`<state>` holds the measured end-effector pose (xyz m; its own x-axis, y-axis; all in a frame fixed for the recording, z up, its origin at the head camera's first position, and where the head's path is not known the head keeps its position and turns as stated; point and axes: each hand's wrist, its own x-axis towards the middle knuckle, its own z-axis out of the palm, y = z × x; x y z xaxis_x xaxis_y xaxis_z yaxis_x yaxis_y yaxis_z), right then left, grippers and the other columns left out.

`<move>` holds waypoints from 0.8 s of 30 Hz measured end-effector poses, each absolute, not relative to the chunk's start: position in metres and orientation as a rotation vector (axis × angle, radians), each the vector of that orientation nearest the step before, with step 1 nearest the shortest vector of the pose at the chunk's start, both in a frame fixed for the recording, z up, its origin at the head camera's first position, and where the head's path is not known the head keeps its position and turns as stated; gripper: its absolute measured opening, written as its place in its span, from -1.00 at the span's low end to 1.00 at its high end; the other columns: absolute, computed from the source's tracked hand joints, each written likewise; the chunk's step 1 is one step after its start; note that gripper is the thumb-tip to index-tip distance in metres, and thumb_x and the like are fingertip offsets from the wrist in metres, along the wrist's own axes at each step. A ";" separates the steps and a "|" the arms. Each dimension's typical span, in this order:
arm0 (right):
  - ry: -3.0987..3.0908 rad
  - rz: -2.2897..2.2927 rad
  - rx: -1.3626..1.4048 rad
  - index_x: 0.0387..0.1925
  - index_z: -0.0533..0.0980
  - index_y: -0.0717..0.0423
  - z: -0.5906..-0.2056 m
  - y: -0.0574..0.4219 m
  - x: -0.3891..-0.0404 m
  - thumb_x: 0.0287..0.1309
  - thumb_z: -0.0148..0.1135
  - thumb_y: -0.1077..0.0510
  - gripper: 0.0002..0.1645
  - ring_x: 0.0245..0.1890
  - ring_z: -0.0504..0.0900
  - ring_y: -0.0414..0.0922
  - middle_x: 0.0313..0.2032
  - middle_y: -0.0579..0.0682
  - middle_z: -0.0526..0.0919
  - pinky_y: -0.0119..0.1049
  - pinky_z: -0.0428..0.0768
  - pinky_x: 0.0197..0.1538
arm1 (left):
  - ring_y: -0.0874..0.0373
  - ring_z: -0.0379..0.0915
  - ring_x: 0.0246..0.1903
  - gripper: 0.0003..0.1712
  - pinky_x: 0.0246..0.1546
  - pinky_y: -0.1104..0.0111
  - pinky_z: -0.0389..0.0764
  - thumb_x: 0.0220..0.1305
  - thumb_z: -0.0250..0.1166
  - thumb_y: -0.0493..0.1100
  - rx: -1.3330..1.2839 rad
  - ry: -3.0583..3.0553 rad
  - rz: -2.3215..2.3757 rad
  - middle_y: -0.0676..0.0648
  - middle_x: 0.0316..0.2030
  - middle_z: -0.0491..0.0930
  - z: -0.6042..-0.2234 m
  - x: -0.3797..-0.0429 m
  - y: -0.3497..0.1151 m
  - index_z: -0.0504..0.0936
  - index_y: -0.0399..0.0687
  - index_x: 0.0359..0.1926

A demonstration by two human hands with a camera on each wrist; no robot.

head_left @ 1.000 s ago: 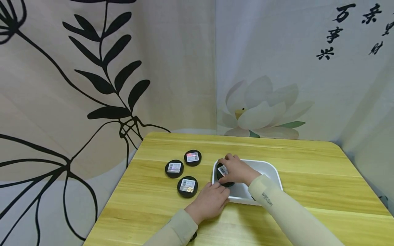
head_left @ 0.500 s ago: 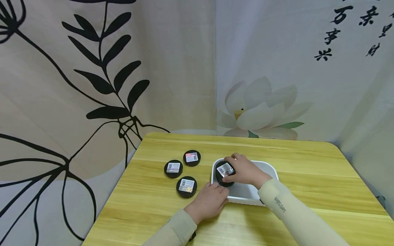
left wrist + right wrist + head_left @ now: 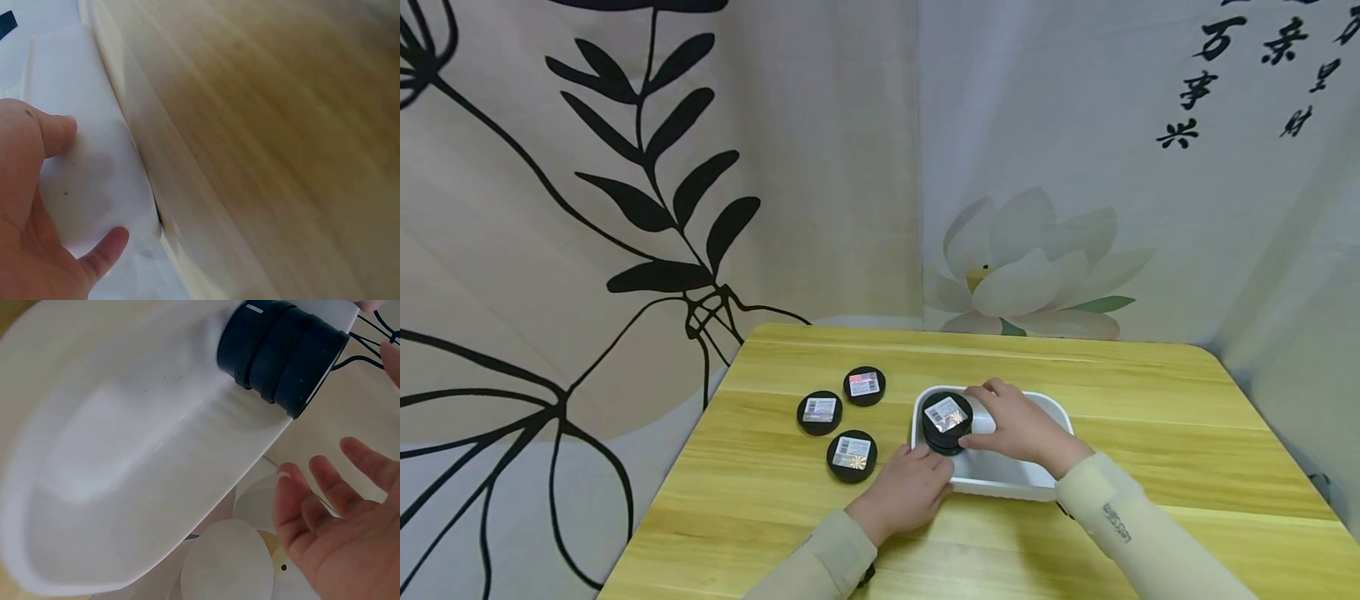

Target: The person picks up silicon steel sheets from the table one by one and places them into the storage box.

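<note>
Stack of black discs (image 3: 950,427) stands upright in the left end of the white tray (image 3: 1011,471), right of the frame's lower centre, its axis vertical and labelled face upward. The right hand (image 3: 1018,422) has its fingers loosely spread just beside it, gripping nothing; the left hand (image 3: 904,490) holds the tray's near left corner. Three round, slightly staggered layers show, topped by a silvery label (image 3: 945,413).
</note>
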<state>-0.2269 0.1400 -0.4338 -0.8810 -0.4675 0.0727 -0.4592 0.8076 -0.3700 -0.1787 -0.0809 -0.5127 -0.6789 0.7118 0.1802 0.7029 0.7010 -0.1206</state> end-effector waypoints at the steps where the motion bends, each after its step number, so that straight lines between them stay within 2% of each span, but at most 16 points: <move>1: 2.969 -0.604 -0.761 0.31 0.45 0.14 -0.433 0.142 -0.225 0.04 0.48 -0.26 -0.09 0.13 0.54 0.13 0.13 0.14 0.54 0.10 0.55 0.16 | 0.22 0.39 -0.16 -0.78 -0.14 0.34 0.40 0.52 0.05 0.15 -1.136 -2.693 0.061 0.19 -0.13 0.64 -0.513 -0.179 -0.081 0.45 0.17 -0.16; 11: 3.005 -0.656 -0.770 0.27 0.46 0.19 -0.437 0.158 -0.211 0.06 0.49 -0.17 -0.15 0.10 0.58 0.17 0.12 0.21 0.55 0.13 0.56 0.15 | 0.20 0.38 -0.16 -0.77 -0.13 0.33 0.42 0.52 0.05 0.15 -1.125 -2.719 0.051 0.17 -0.14 0.63 -0.515 -0.180 -0.080 0.45 0.17 -0.15; 24: 3.035 -0.682 -0.747 0.25 0.49 0.16 -0.440 0.167 -0.202 0.09 0.47 -0.19 -0.19 0.17 0.56 0.19 0.17 0.21 0.57 0.15 0.52 0.20 | 0.20 0.39 -0.15 -0.77 -0.13 0.32 0.42 0.52 0.06 0.15 -1.127 -2.703 0.074 0.17 -0.12 0.63 -0.515 -0.179 -0.080 0.45 0.16 -0.13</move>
<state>-0.2020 0.1670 -0.4404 -0.8895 -0.4303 0.1541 -0.4548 0.8004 -0.3904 -0.1794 -0.0801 -0.5146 -0.6852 0.7071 0.1749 0.6964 0.7063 -0.1272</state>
